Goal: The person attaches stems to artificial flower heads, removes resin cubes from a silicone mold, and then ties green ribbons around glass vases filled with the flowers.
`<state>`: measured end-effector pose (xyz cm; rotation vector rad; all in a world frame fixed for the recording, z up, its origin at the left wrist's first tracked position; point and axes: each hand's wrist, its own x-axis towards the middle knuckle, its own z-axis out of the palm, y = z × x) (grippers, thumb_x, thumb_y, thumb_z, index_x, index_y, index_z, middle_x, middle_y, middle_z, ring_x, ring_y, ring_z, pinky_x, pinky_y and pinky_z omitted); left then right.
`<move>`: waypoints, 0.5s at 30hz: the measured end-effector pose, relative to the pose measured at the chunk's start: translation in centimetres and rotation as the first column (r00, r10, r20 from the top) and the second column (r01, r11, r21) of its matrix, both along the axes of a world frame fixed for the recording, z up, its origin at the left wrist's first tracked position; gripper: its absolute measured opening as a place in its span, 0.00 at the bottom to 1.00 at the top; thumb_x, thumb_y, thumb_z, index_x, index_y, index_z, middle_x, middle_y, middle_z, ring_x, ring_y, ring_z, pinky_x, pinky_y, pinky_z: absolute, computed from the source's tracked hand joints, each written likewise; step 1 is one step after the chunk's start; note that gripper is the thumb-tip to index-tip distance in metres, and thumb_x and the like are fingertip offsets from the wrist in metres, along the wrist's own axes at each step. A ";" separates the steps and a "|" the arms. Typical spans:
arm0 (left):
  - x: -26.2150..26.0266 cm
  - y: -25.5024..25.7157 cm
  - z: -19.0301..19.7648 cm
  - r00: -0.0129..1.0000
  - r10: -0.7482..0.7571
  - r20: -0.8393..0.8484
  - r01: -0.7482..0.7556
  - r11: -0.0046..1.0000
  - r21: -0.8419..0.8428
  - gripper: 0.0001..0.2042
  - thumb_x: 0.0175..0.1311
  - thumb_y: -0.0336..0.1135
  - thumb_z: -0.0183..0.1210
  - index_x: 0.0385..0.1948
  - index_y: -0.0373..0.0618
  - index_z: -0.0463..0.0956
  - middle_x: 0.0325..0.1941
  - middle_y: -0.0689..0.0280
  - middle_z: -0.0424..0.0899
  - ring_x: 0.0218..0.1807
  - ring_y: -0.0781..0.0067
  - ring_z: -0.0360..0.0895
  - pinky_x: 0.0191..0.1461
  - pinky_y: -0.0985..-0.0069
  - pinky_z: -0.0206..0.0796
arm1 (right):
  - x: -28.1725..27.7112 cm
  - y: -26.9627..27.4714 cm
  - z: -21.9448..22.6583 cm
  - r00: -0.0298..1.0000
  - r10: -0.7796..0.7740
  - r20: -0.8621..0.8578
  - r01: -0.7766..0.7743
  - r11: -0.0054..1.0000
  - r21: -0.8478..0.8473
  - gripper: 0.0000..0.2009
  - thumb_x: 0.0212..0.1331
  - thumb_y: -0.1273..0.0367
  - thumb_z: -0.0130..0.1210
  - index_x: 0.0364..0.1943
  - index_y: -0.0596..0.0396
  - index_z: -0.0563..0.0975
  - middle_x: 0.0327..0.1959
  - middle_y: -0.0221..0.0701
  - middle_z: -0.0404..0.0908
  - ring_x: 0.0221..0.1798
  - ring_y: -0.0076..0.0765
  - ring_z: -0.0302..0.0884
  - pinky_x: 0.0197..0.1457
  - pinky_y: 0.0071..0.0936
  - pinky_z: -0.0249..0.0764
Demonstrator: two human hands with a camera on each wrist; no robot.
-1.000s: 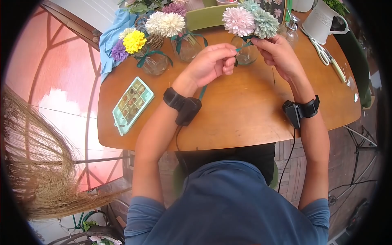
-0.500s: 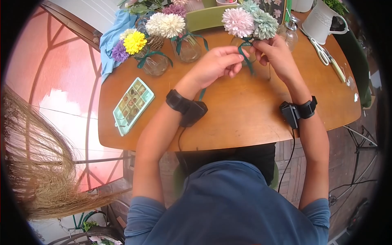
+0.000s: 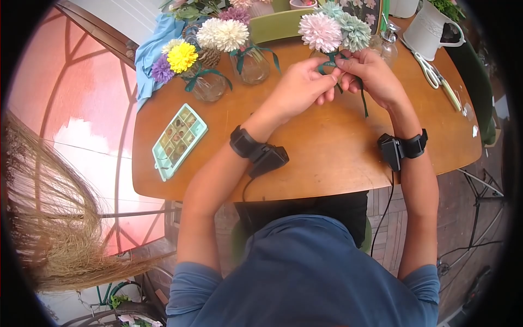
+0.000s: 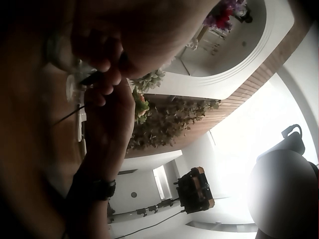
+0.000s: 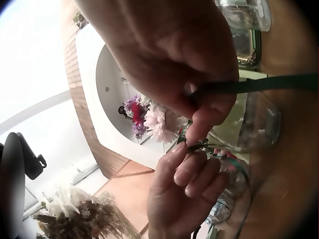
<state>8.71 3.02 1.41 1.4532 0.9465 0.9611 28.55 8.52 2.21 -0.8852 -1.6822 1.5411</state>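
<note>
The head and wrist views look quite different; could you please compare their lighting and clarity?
Head view: table bright and clear; left wrist: left hand and right hand shadowed, glare at right, blur at left; right wrist: glare at left, green ribbon dark but discernible.

A plain dark-blue cloth shirt has short sleeves; beyond the shirt, matching black wrist straps each carry a boxy black device trailing a thin black cable.

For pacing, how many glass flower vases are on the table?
3: left vase under yellow flower, middle vase under white flowers, right vase under pink flower. More may be hidden.
</note>
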 end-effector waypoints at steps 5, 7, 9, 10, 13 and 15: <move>0.6 -0.2 0.2 0.971 0.029 0.237 0.007 0.989 -0.150 0.13 0.70 0.36 0.55 0.49 0.38 0.73 0.27 0.72 0.76 0.26 0.84 0.69 0.30 0.84 0.62 | 0.2 -0.1 0.2 0.999 0.015 0.040 -0.015 1.000 0.007 0.11 0.67 0.67 0.53 0.41 0.64 0.77 0.33 0.31 0.83 0.28 0.19 0.79 0.27 0.16 0.72; 0.6 0.1 0.0 0.955 0.022 0.296 0.034 0.983 -0.182 0.11 0.70 0.35 0.55 0.47 0.38 0.73 0.27 0.72 0.75 0.26 0.84 0.68 0.31 0.83 0.62 | 0.1 -0.1 0.0 0.999 0.031 0.034 -0.031 0.999 0.008 0.12 0.69 0.64 0.54 0.41 0.61 0.77 0.31 0.28 0.82 0.26 0.16 0.78 0.25 0.14 0.70; 0.6 0.2 0.0 0.947 0.022 0.320 0.041 0.981 -0.189 0.10 0.70 0.34 0.55 0.45 0.39 0.72 0.26 0.73 0.74 0.26 0.83 0.68 0.31 0.83 0.62 | 0.1 -0.1 -0.1 0.998 0.050 0.034 -0.050 0.999 0.008 0.12 0.69 0.63 0.54 0.40 0.59 0.77 0.29 0.26 0.81 0.25 0.15 0.77 0.25 0.14 0.68; 0.7 0.3 0.0 0.949 0.025 0.313 0.034 0.983 -0.182 0.09 0.70 0.34 0.55 0.44 0.39 0.71 0.26 0.73 0.74 0.26 0.83 0.68 0.31 0.83 0.62 | 0.1 -0.1 0.0 0.998 0.060 0.037 -0.060 0.998 0.007 0.12 0.69 0.63 0.54 0.39 0.59 0.77 0.29 0.25 0.80 0.25 0.15 0.77 0.25 0.14 0.68; 1.0 0.1 0.4 0.963 0.064 0.263 -0.023 0.988 -0.156 0.08 0.70 0.33 0.55 0.44 0.40 0.71 0.26 0.73 0.73 0.25 0.83 0.67 0.31 0.82 0.62 | 0.2 0.1 -0.1 0.996 0.082 0.031 -0.081 0.996 -0.021 0.12 0.68 0.64 0.54 0.39 0.60 0.77 0.31 0.27 0.81 0.27 0.17 0.77 0.26 0.15 0.70; 1.1 0.0 0.5 0.964 0.089 0.251 -0.051 0.987 -0.154 0.08 0.70 0.33 0.55 0.44 0.40 0.70 0.25 0.73 0.73 0.25 0.83 0.67 0.31 0.82 0.62 | 0.3 0.1 0.0 0.996 0.083 0.027 -0.082 0.996 -0.042 0.12 0.68 0.64 0.55 0.39 0.60 0.78 0.33 0.27 0.81 0.28 0.17 0.77 0.26 0.16 0.69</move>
